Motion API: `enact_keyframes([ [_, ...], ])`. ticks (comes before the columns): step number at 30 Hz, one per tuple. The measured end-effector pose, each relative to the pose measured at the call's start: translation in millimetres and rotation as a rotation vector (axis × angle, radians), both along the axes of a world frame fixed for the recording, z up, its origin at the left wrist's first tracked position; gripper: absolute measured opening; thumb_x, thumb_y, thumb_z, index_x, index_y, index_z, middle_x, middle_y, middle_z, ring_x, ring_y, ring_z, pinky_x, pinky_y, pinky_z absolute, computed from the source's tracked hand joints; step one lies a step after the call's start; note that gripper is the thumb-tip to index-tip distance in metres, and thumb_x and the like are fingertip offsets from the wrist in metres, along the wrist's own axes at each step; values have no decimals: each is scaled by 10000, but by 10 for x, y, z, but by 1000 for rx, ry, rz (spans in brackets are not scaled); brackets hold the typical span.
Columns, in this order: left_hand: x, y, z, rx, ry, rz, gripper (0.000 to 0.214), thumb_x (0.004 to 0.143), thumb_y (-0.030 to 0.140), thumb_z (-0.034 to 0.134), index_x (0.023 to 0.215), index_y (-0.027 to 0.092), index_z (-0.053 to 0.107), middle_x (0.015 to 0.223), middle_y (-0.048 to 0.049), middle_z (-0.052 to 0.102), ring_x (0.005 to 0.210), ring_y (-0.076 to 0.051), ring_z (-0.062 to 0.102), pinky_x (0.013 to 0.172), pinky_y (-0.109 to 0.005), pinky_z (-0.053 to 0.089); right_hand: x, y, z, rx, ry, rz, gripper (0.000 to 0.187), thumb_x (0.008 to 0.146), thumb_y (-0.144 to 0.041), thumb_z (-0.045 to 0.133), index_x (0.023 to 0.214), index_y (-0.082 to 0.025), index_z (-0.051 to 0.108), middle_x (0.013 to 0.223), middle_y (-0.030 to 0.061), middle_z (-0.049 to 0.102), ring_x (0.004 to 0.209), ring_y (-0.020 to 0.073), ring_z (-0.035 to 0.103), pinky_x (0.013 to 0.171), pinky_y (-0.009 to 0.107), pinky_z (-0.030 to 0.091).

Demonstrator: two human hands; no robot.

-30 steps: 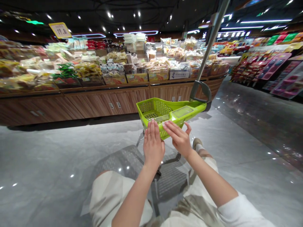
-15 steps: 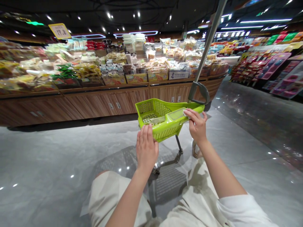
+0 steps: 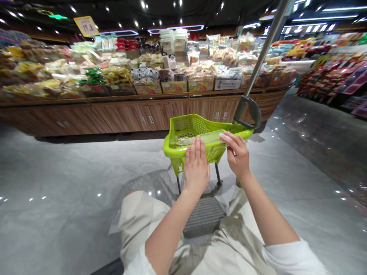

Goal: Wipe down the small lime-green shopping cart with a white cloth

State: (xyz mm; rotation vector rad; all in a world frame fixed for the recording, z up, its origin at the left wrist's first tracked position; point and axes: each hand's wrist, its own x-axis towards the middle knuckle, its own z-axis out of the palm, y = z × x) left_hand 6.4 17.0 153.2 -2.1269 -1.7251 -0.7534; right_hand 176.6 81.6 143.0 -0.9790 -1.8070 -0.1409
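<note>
A lime-green shopping cart basket (image 3: 174,152) with pierced walls stands in front of me. My left hand (image 3: 197,168) lies on its near rim with fingers stretched out flat, holding nothing that I can see. Farther right, the bent fingers of my right hand (image 3: 237,154) pinch a small white wad (image 3: 223,138), which may be tissue or cloth. That wad touches the right end of a clear panel (image 3: 210,137) set along the near rim. Beyond my right hand, a grey loop handle (image 3: 247,112) joins the cart at the foot of a metal pole (image 3: 262,53).
A long wooden display counter (image 3: 123,116) piled with packaged food runs behind the cart. Above it stands a yellow-edged price sign (image 3: 86,26). More shelves of packets (image 3: 323,78) are at the right. Glossy grey floor (image 3: 80,172) surrounds the cart.
My left hand has slid right along the near rim, closer to my right hand. The cart's near left corner now shows uncovered. My right hand keeps its pinch near the panel's right end.
</note>
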Motion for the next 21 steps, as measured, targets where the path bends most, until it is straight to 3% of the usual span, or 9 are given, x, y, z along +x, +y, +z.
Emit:
enact_keyframes([
  [3, -7, 57, -93, 9, 12, 10, 848, 786, 178, 522, 1533, 45, 144, 1620, -138, 225, 1502, -263, 186, 1230, -443, 179, 28, 50, 41, -46, -44, -89, 480, 845, -89, 412, 1235, -275, 622, 1318, 45, 636, 1275, 219, 548, 1150, 510, 247],
  [6, -27, 75, -136, 24, 18, 17, 829, 791, 181, 518, 1527, 33, 166, 1618, -140, 231, 1503, -263, 181, 1234, -429, 175, -154, 24, 75, -75, 0, -248, 456, 839, -90, 397, 1198, -238, 637, 1276, 79, 659, 1277, 251, 546, 1140, 569, 204],
  [8, -30, 81, -151, 33, 16, 22, 803, 815, 194, 507, 1523, 23, 170, 1614, -151, 236, 1502, -264, 182, 1234, -428, 178, -382, -70, 96, -75, -52, -208, 467, 836, -84, 386, 1212, -222, 626, 1283, 91, 654, 1277, 240, 545, 1149, 541, 209],
  [11, -40, 83, -158, 43, 14, 34, 749, 858, 208, 477, 1516, 5, 181, 1603, -173, 256, 1495, -271, 203, 1233, -433, 179, -618, -210, 131, -69, -219, -28, 523, 837, -84, 380, 1311, -206, 563, 1364, 95, 599, 1316, 204, 505, 1166, 447, 234],
  [14, -73, 68, -141, 40, -2, 37, 772, 837, 179, 491, 1519, 11, 172, 1601, -168, 263, 1494, -267, 207, 1232, -434, 184, -467, -167, 154, -89, -277, -23, 560, 830, -76, 378, 1340, -243, 541, 1380, 62, 591, 1319, 203, 504, 1191, 473, 161],
  [18, -86, 51, -124, 44, -23, 24, 832, 798, 163, 528, 1525, 16, 151, 1605, -167, 253, 1497, -263, 197, 1229, -444, 192, -100, 31, 141, -121, -107, -269, 510, 818, -76, 378, 1236, -255, 610, 1287, 62, 654, 1275, 253, 544, 1159, 608, 101],
  [21, -37, 75, -151, 48, -28, 38, 819, 812, 167, 517, 1526, 10, 147, 1610, -170, 238, 1501, -267, 183, 1231, -440, 180, -280, -16, 142, -108, -94, -266, 514, 812, -67, 375, 1248, -218, 603, 1304, 95, 640, 1288, 252, 531, 1167, 578, 122],
])
